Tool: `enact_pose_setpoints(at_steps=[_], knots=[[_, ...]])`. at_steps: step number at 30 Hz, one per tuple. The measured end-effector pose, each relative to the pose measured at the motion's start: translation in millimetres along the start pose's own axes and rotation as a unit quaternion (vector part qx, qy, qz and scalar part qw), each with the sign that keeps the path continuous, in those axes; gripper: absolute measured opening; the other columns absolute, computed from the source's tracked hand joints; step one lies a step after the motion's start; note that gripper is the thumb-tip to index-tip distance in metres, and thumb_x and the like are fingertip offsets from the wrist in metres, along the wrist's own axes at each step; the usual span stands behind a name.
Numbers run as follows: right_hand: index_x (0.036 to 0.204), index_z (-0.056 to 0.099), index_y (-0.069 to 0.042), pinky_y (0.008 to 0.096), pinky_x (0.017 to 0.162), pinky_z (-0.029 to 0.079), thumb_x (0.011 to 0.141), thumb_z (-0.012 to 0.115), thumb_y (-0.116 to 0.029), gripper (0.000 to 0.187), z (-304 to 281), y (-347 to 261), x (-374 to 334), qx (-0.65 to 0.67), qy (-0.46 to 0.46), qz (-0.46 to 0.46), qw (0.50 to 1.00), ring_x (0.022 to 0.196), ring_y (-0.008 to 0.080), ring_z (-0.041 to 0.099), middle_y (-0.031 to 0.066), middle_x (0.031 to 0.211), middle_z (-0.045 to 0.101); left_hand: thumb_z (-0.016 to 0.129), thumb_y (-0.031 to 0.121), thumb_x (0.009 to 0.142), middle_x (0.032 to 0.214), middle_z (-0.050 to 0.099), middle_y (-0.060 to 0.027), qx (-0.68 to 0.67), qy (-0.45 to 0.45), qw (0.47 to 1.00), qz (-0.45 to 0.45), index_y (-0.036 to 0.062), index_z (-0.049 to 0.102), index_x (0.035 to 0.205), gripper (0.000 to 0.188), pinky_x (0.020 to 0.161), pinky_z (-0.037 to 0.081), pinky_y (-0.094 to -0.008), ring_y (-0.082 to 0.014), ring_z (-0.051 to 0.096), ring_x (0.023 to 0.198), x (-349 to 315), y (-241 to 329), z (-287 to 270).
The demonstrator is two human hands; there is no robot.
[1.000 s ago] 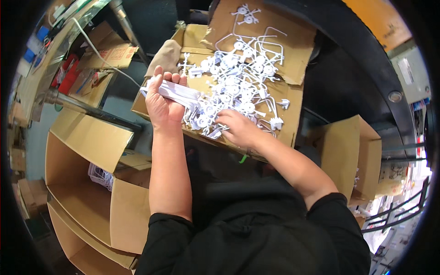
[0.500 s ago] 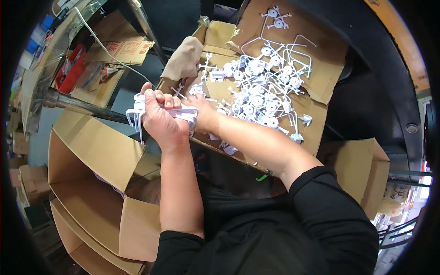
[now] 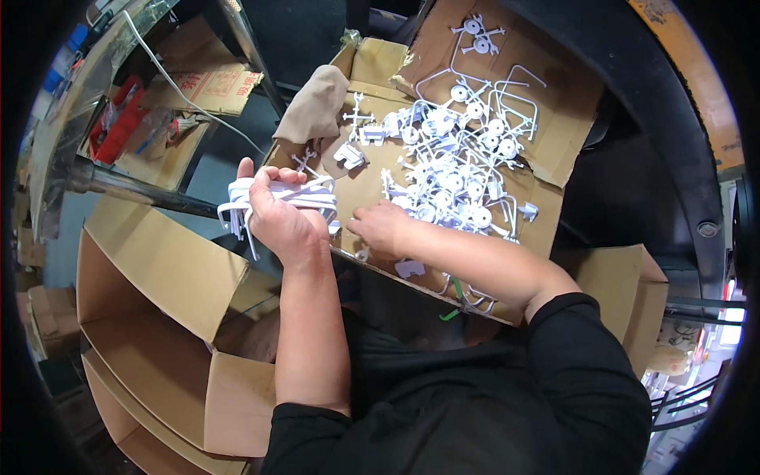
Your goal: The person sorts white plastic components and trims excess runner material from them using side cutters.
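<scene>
My left hand (image 3: 286, 222) is closed around a bundle of white bent plastic rods (image 3: 237, 207), whose ends stick out on both sides of the fist. Lower and to the right, my right hand (image 3: 384, 227) reaches over the near part of a flattened cardboard box (image 3: 348, 190). Its fingers point left, slightly bent and a little apart, with nothing visible in them. Beyond it lies a tangled heap of white plastic parts (image 3: 451, 174), with rods, round discs and small clips. A separate white clip piece (image 3: 349, 156) rests left of the heap.
A beige cloth (image 3: 314, 107) hangs over the box's left corner. Open cardboard cartons (image 3: 150, 317) stand at the lower left, another carton (image 3: 621, 293) at the right. A metal rail (image 3: 150, 192) crosses at the left, near a red bin (image 3: 117, 127).
My right hand has come nearer to me and slightly right, away from my left hand. A white clip piece now shows on the cardboard where that hand was. My left hand still grips the rods.
</scene>
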State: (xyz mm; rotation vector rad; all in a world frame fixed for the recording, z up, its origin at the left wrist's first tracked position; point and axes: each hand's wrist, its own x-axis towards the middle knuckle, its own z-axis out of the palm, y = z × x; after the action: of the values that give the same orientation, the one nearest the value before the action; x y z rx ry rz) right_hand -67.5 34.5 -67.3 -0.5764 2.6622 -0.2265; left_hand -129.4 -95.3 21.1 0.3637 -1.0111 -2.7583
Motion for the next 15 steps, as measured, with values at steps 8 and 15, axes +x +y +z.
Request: enact_pose_setpoints(at_steps=[8,15], knots=[[0.108,0.065,-0.008,0.0403,0.080,0.050,0.072,0.069,-0.021,0.038,-23.8,-15.3,16.2,-0.034,-0.246,0.001,0.969,0.098,0.0281,0.063,0.0112,0.102,0.065,0.044,0.005,0.091,0.080,0.052,-0.0059,0.010,0.004,1.000,0.000,0.0034,0.041,0.126,0.035,0.066,0.049,-0.0328,-0.0156,0.056,0.065,-2.6,2.1,-1.9],[0.099,0.069,-0.006,0.0393,0.076,0.052,0.066,0.071,-0.021,0.036,2.2,-1.4,65.0,0.300,0.141,0.018,0.943,0.087,0.0296,0.066,0.0133,0.090,0.068,0.044,0.005,0.091,0.079,0.053,-0.0058,0.015,-0.005,1.000,0.002,0.0020,0.038,0.128,0.038,0.065,0.049,-0.0323,-0.0154,0.056,0.064,-7.3,-3.7,2.6]])
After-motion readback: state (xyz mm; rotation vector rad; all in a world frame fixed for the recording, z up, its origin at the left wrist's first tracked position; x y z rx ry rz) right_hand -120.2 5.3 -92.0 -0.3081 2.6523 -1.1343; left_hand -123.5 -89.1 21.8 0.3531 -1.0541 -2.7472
